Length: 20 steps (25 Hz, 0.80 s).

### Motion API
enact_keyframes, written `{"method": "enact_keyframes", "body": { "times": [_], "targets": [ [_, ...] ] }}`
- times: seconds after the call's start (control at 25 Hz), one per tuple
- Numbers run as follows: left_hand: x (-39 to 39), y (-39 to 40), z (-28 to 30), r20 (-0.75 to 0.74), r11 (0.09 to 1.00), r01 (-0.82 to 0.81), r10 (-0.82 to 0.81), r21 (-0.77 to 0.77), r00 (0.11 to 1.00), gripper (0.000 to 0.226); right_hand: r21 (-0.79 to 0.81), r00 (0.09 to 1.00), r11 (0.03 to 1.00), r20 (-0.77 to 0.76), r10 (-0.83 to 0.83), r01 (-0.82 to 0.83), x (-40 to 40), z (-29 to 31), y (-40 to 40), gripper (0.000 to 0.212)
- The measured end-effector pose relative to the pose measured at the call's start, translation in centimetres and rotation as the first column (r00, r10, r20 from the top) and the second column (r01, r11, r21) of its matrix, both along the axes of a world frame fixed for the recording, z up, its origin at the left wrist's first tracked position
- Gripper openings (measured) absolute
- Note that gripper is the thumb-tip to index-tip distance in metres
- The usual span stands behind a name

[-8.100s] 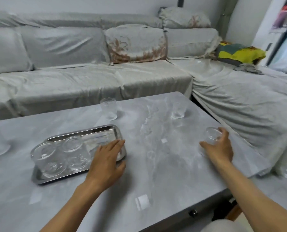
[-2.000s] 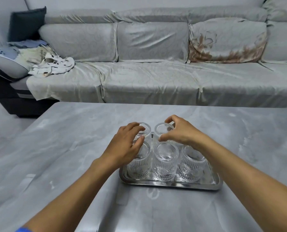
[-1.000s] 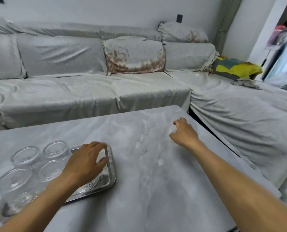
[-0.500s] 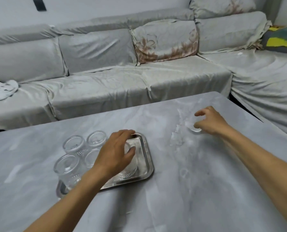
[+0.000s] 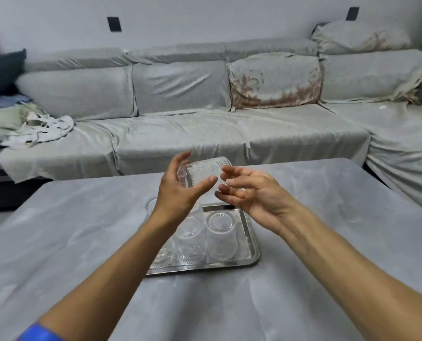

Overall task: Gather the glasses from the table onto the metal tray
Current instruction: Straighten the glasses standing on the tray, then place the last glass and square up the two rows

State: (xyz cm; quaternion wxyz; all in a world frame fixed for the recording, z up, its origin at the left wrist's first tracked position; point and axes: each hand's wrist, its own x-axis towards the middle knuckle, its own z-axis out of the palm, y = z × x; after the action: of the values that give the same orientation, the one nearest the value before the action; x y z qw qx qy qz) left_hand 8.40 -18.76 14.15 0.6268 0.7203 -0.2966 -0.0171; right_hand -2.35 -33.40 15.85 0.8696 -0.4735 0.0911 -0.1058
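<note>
We held one ribbed glass (image 5: 201,172) in the air above the far end of the metal tray (image 5: 250,238), tipped well over on its side. Our left hand (image 5: 178,190) was wrapped around it, thumb in front and fingers behind. Our right hand (image 5: 249,193) sat just beside it with the fingers loosely curled and parted; whether the fingertips still touched the glass we could not tell.

Below, the tray already carried a cluster of upright glasses (image 5: 219,238), though our left forearm hid part of them, so we could not count them surely. No glass stood on the part of the table (image 5: 82,230) that we could see, and the right rear corner of the tray looked free. We judged the gathering to be nearly finished, with this raised glass probably the last one to be set upright in that open corner.

The table was a grey, marbled slab with pale smears and a dull sheen. Behind it ran a long corner sofa (image 5: 180,124) under a loose grey cover, with a flowered cushion (image 5: 275,80) against its back and crumpled cloth (image 5: 36,126) heaped at its left end. Two dark wall plates showed on the pale wall.
</note>
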Motion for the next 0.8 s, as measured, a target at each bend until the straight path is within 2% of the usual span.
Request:
{"method": "enact_keyframes", "body": {
  "times": [0.04,0.08,0.12,0.16,0.2,0.24,0.28,0.32,0.36,0.4,0.48,0.52,0.6,0.68,0.72,0.8],
  "targets": [
    [0.1,0.3,0.1,-0.056,1.0,-0.001,0.001,0.0,0.998,0.068,0.015,1.0,1.0,-0.002,-0.01,0.01,0.2,-0.1,0.4,0.027],
    [0.2,0.6,0.1,-0.077,1.0,-0.026,0.026,0.001,0.997,0.068,-0.043,1.0,0.999,-0.02,-0.023,0.022,0.4,-0.1,0.9,0.028],
    [0.2,0.8,0.0,-0.053,0.997,-0.069,0.07,0.025,0.996,0.07,-0.239,0.996,0.97,-0.066,-0.063,0.046,0.7,-0.1,1.4,0.03],
    [0.2,0.9,0.2,0.004,0.991,-0.114,0.114,0.068,0.993,0.073,-0.579,0.981,0.814,-0.119,-0.15,0.054,1.0,-0.2,1.7,0.037],
    [0.1,0.8,0.4,0.08,0.982,-0.148,0.14,0.114,0.987,0.077,-0.876,0.957,0.481,-0.122,-0.264,0.021,1.3,-0.3,1.9,0.05],
    [0.0,0.6,0.7,0.153,0.976,-0.16,0.138,0.145,0.978,0.079,-0.993,0.946,0.12,-0.037,-0.323,0.002,1.8,-0.6,2.2,0.064],
    [-0.2,0.3,0.9,0.215,0.976,-0.143,0.106,0.164,0.971,0.078,-0.991,0.946,-0.127,0.08,-0.315,0.041,2.3,-0.9,2.5,0.076],
    [-0.4,0.0,1.1,0.255,0.979,-0.106,0.059,0.176,0.965,0.075,-0.971,0.945,-0.214,0.165,-0.281,0.106,2.6,-1.1,2.8,0.083],
    [-0.5,-0.2,1.1,0.261,0.981,-0.053,0.003,0.184,0.965,0.071,-0.967,0.943,-0.199,0.21,-0.259,0.161,2.9,-1.3,2.9,0.086],
    [-0.3,-0.2,1.0,0.222,0.983,0.02,-0.061,0.183,0.973,0.068,-0.971,0.938,-0.142,0.225,-0.266,0.193,3.2,-1.4,2.7,0.087],
    [0.8,0.5,0.4,0.05,0.978,0.174,-0.181,0.117,0.982,0.058,-0.978,0.917,-0.008,0.199,-0.345,0.209,3.9,-2.0,1.6,0.085],
    [1.6,1.2,-0.1,-0.014,0.981,0.184,-0.183,0.068,0.983,0.049,-0.975,0.9,0.057,0.173,-0.399,0.213,4.2,-2.5,0.8,0.083],
    [3.6,3.0,-1.7,-0.013,0.998,0.018,-0.017,0.065,1.0,0.032,-0.95,0.854,0.196,0.113,-0.507,0.243,5.0,-3.6,-1.1,0.079],
    [5.6,5.0,-3.8,0.059,0.972,-0.168,0.16,0.165,0.985,0.026,-0.899,0.826,0.351,0.02,-0.564,0.261,5.9,-5.0,-2.7,0.077],
    [6.2,5.8,-4.9,0.053,0.957,-0.211,0.205,0.197,0.977,0.025,-0.881,0.821,0.404,-0.032,-0.57,0.246,6.3,-5.7,-3.2,0.077],
    [7.0,7.0,-7.2,-0.122,0.966,-0.228,0.242,0.12,0.963,0.025,-0.871,0.826,0.461,-0.13,-0.549,0.169,7.2,-7.6,-3.8,0.078]
  ]
}}
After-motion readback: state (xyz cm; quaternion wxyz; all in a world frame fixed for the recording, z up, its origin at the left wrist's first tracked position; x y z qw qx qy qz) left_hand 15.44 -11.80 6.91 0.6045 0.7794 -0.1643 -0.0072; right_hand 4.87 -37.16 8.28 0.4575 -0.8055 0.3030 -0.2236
